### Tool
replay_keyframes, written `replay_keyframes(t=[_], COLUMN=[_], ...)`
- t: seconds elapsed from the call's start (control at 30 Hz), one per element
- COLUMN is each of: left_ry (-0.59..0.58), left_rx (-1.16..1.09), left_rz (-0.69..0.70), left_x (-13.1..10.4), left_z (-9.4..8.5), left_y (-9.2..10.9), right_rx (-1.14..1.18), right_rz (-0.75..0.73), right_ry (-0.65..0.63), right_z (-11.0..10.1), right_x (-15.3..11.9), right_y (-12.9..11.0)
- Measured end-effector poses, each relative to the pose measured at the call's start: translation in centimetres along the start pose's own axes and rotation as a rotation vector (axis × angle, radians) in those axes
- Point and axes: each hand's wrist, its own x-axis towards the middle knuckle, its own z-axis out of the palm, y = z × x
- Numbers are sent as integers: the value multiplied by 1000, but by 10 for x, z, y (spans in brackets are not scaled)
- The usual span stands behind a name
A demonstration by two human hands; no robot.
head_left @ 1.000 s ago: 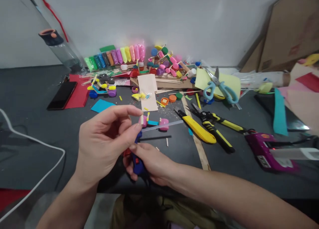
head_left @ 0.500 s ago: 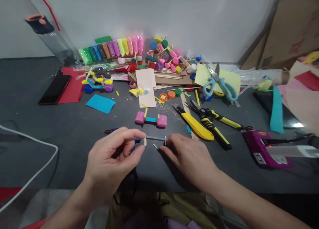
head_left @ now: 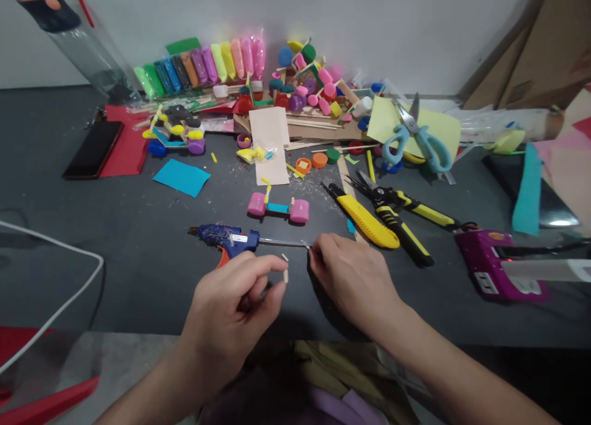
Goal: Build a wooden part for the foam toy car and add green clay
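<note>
My left hand (head_left: 240,295) pinches a short piece of wooden stick (head_left: 285,276) upright between thumb and forefinger. Just behind it, a smaller wooden offcut (head_left: 284,257) lies on the dark table. My right hand (head_left: 351,277) rests with curled fingers by the far end of the clear glue stick (head_left: 284,242). Something small and pale shows at its fingertips, too little of it to name. The glue stick runs from a blue glue gun (head_left: 235,239) lying on its side, partly behind my left hand. Beyond it stands a small axle piece (head_left: 278,209) with two pink wheels.
To the right lie a yellow utility knife (head_left: 367,222), pliers (head_left: 392,206) and a purple power strip (head_left: 496,265). Scissors (head_left: 410,132), bottle caps, sticks and clay packs (head_left: 203,64) crowd the back. A phone (head_left: 95,148) and a small model car (head_left: 175,135) are at left.
My left hand has moved right and slightly down with the wooden piece, uncovering more of the glue gun. The pale bit at my right fingertips now shows less. The whole view has shifted a little.
</note>
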Motion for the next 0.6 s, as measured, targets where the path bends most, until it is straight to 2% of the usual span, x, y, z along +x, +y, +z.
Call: replay_keyframes(t=[0.1,0.23,0.4,0.6], left_ry=[-54,-64,-99,-112], left_rx=[80,196,328,399], left_rz=[-20,10,-19,-38], left_x=[-8,-22,-34,-32], left_z=[9,30,52,59], left_y=[2,2,-4,-5], right_rx=[31,159,239,330], right_rz=[-52,-105,-52,-29], right_ry=[-3,14,16,-35], right_z=[-4,-9,-4,-3], right_x=[-11,-30,-42,-43], right_y=[2,-1,-9,-10])
